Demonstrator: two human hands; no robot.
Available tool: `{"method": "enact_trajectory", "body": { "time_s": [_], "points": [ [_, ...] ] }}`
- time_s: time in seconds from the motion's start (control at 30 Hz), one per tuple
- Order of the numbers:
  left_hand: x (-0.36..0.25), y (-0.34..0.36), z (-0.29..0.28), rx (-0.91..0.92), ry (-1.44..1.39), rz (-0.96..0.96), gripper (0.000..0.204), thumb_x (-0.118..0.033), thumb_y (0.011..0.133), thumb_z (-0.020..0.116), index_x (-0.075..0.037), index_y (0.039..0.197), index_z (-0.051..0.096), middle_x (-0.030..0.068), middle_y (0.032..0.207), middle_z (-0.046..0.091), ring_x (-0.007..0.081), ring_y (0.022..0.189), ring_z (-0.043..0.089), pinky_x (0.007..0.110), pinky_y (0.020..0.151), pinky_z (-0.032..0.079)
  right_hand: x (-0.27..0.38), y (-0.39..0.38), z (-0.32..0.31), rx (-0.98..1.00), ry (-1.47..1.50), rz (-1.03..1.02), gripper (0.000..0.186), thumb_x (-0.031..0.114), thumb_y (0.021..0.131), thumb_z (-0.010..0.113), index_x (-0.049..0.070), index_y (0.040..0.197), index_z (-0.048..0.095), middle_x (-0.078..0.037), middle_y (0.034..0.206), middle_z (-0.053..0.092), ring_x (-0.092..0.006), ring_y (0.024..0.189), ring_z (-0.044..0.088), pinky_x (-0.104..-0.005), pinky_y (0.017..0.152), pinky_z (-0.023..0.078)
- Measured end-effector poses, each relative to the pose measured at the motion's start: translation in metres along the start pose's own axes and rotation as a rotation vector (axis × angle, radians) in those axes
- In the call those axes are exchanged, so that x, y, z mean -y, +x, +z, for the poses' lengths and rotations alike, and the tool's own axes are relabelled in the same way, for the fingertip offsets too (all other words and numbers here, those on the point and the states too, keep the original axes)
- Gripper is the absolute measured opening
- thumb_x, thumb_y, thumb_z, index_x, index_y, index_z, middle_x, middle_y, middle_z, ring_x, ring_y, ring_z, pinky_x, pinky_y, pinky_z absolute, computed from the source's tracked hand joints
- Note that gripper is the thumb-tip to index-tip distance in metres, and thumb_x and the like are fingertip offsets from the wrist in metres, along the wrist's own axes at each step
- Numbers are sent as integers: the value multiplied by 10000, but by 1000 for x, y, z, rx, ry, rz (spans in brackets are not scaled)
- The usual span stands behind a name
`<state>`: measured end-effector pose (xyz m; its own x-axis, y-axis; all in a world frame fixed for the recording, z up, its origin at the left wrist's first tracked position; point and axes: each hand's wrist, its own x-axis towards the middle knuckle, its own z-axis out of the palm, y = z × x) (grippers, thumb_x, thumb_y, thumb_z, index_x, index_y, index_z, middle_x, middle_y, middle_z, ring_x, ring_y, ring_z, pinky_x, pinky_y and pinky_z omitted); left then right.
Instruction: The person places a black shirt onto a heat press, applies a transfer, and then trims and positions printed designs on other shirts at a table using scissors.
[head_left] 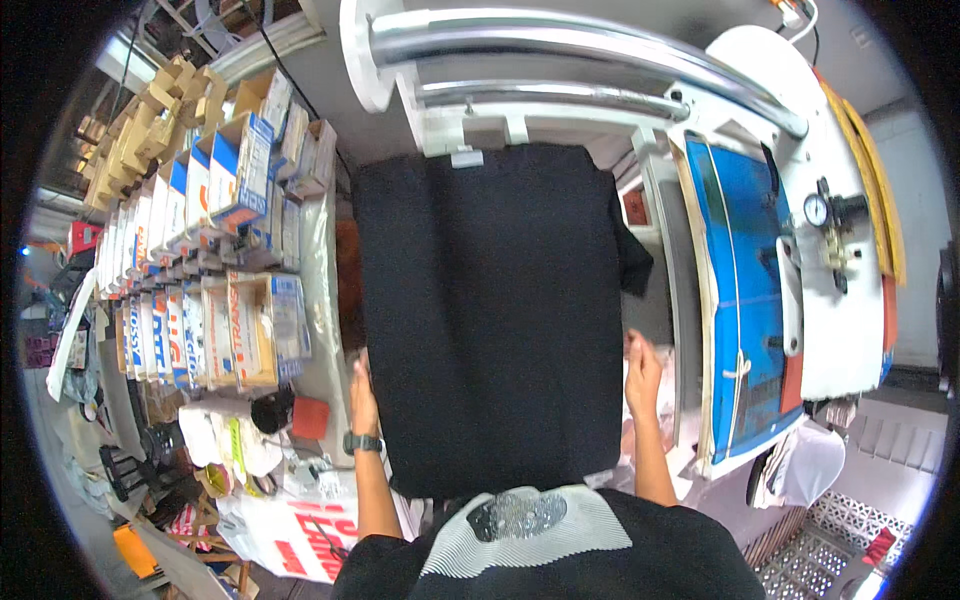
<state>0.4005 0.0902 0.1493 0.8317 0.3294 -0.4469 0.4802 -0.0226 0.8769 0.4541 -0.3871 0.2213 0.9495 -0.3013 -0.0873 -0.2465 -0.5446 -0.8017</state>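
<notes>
A black T-shirt (495, 310) lies spread over a flat board in front of me, its neck end with a small pale label at the far side. One black sleeve (634, 262) hangs past the right edge. My left hand (363, 398) is at the shirt's near left side, fingers stretched out along the edge, a dark watch on the wrist. Beside the near right edge is my right hand (642, 372), fingers extended and holding nothing visible. Whether either palm presses the cloth cannot be made out. The board beneath is hidden.
Chrome bars (590, 50) on a white machine frame cross the far side. On the right stand a blue panel (745, 300) tied with cord and a pressure gauge (816, 210). Stacked open cardboard boxes (235, 320) fill the left. A printed white plastic bag (300, 530) lies near left.
</notes>
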Motion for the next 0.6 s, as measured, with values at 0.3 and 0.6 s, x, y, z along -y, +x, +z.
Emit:
{"method": "enact_trajectory", "body": {
  "time_s": [0.3, 0.6],
  "points": [
    [171, -179, -74, 243, -690, -476, 598, -522, 1024, 496, 5, 1276, 619, 122, 1250, 681, 231, 1136, 654, 338, 986, 505, -232, -167, -79, 491, -47, 445, 666, 568, 1011, 500, -39, 1242, 646, -91, 1213, 660, -189, 1026, 591, -358, 956, 440],
    [148, -259, -95, -32, -478, -115, 346, -248, 1018, 602, 14, 1245, 613, 109, 1189, 683, 195, 1069, 663, 339, 947, 525, -175, -214, -131, 369, 817, 467, 207, 254, 955, 704, 51, 989, 683, -22, 975, 714, -106, 900, 650, -282, 833, 513]
  ]
}}
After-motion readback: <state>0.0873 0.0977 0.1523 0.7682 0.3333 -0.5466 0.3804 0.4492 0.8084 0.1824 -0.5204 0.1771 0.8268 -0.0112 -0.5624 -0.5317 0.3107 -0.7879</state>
